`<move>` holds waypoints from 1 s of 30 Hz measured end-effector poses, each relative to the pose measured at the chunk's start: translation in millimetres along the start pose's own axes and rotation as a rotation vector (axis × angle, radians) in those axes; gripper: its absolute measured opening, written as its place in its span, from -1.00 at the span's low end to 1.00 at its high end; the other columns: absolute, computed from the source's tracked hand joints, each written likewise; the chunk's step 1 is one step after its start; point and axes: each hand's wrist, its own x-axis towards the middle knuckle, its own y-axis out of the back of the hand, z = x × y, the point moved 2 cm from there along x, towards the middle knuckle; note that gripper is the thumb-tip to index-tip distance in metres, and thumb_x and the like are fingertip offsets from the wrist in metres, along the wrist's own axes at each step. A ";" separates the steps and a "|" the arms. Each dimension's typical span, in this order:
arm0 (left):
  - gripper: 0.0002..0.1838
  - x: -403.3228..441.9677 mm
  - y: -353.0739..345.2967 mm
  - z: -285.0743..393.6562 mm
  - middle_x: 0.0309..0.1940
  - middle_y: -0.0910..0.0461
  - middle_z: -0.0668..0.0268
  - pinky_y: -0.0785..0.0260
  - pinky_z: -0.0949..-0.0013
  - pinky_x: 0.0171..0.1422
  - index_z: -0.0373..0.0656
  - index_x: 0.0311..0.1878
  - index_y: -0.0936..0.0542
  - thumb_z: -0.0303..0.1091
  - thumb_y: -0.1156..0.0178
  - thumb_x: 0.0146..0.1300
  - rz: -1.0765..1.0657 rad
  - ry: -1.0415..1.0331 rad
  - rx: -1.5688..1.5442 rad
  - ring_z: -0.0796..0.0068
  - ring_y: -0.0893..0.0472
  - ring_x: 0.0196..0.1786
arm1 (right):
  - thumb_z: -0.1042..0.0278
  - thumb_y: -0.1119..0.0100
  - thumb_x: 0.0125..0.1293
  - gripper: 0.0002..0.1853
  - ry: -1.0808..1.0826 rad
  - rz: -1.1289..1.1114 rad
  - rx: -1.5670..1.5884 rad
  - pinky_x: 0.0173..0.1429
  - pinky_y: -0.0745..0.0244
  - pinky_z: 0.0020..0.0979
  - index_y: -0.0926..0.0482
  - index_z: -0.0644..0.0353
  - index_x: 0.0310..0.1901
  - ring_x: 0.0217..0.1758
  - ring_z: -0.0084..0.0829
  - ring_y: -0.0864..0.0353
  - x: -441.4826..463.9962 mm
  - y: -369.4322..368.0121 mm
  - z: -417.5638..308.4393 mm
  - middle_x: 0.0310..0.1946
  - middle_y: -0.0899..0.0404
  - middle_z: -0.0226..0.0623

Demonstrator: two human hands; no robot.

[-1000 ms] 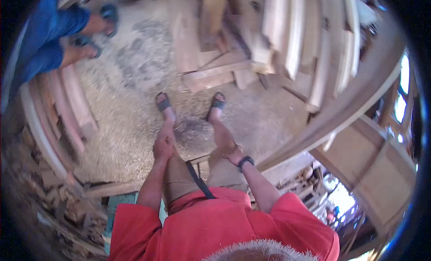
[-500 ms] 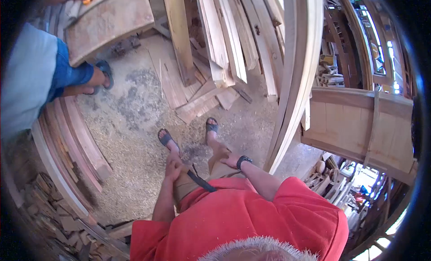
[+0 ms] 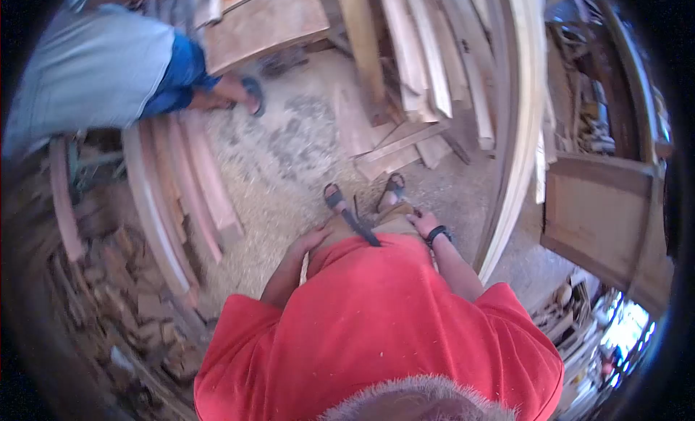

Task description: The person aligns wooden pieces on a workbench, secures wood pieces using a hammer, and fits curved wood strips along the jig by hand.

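My left hand lies on the left thigh of my tan trousers, with its fingers stretched along the cloth. On the other thigh rests my right hand, its fingers spread over the fabric and a dark watch on the wrist. Neither hand appears to hold anything. A dark belt end hangs loose between them, below the hem of my red shirt. Past my knees, my sandalled feet stand on the floor.
Long boards lean at my right, beside a wooden panel. Curved timbers and a heap of offcuts lie left. Another person is at upper left by a broad plank. Sawdust covers the floor.
The view has swung, so surroundings appear shifted right and up. My hands have drawn back from near the knees to higher on the thighs. More of the other person shows.
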 end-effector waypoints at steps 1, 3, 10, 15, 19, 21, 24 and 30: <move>-0.25 23.9 -3.2 -28.0 0.38 -0.57 -0.03 -0.40 0.15 0.49 -0.32 0.52 -0.40 0.09 -0.14 0.51 0.089 -0.084 -0.030 0.14 -0.60 0.37 | -0.05 -0.38 0.34 -0.28 -0.003 -0.034 -0.048 0.36 -0.55 -0.24 -0.55 0.36 0.35 0.24 -0.15 -0.71 0.8 9.8 -3.1 0.18 -0.70 0.12; -0.28 44.3 -15.2 -56.6 0.35 -0.60 -0.03 -0.43 0.15 0.46 -0.32 0.49 -0.45 0.08 -0.15 0.51 0.199 -0.156 -0.070 0.16 -0.63 0.33 | -0.06 -0.37 0.34 -0.30 -0.022 -0.035 -0.020 0.35 -0.56 -0.24 -0.59 0.35 0.32 0.22 -0.15 -0.72 11.7 18.3 6.0 0.15 -0.71 0.11; -0.40 0.2 -35.7 12.1 0.16 -0.72 0.00 -0.46 0.22 0.36 -0.23 0.34 -0.61 0.08 -0.15 0.50 0.786 -0.257 -0.236 0.18 -0.69 0.21 | -0.13 -0.32 0.33 -0.34 0.084 0.017 -0.324 0.32 -0.58 -0.15 -0.66 0.32 0.22 0.20 0.01 -0.73 77.5 49.0 70.3 0.12 -0.72 0.12; -0.46 -5.3 -30.4 1.6 0.00 -0.76 -0.02 -0.50 0.19 0.26 -0.28 0.18 -0.68 0.06 -0.12 0.53 0.861 -0.166 -0.123 0.17 -0.72 0.10 | -0.09 -0.35 0.32 -0.32 -0.007 -0.021 -0.373 0.39 -0.54 -0.15 -0.62 0.31 0.29 0.25 -0.02 -0.69 66.1 69.9 40.0 0.17 -0.70 0.11; -0.47 7.1 -1.4 -13.8 -0.05 -0.76 -0.04 -0.50 0.16 0.21 -0.32 0.09 -0.70 0.04 -0.12 0.52 0.879 -0.181 -0.216 0.14 -0.73 0.05 | -0.10 -0.32 0.34 -0.30 -0.012 -0.037 -0.426 0.41 -0.53 -0.15 -0.60 0.33 0.32 0.29 -0.03 -0.68 76.9 55.6 17.6 0.19 -0.68 0.15; -0.48 25.8 23.5 -31.5 -0.03 -0.76 -0.04 -0.51 0.15 0.19 -0.32 0.08 -0.70 0.03 -0.12 0.52 0.818 -0.181 -0.227 0.14 -0.73 0.04 | -0.14 -0.30 0.34 -0.28 -0.001 -0.024 -0.420 0.42 -0.53 -0.16 -0.60 0.33 0.32 0.29 -0.02 -0.68 68.7 45.6 -7.8 0.18 -0.68 0.17; -0.51 67.8 68.3 -56.4 -0.06 -0.76 0.00 -0.51 0.16 0.15 -0.32 0.04 -0.70 0.00 -0.11 0.52 0.795 -0.280 -0.424 0.22 -0.71 -0.01 | -0.16 -0.29 0.33 -0.28 0.050 -0.001 -0.359 0.41 -0.54 -0.15 -0.62 0.31 0.31 0.27 0.00 -0.70 59.9 31.1 -56.8 0.16 -0.69 0.19; -0.58 25.6 134.6 -48.7 -0.32 -0.67 0.25 -0.49 0.21 -0.07 -0.23 -0.07 -0.70 -0.03 -0.08 0.55 0.727 -0.173 -0.349 0.38 -0.63 -0.24 | -0.08 -0.33 0.39 -0.33 -0.015 -0.073 -0.233 0.39 -0.55 -0.18 -0.59 0.30 0.33 0.28 -0.05 -0.70 57.3 -22.0 -169.4 0.17 -0.70 0.13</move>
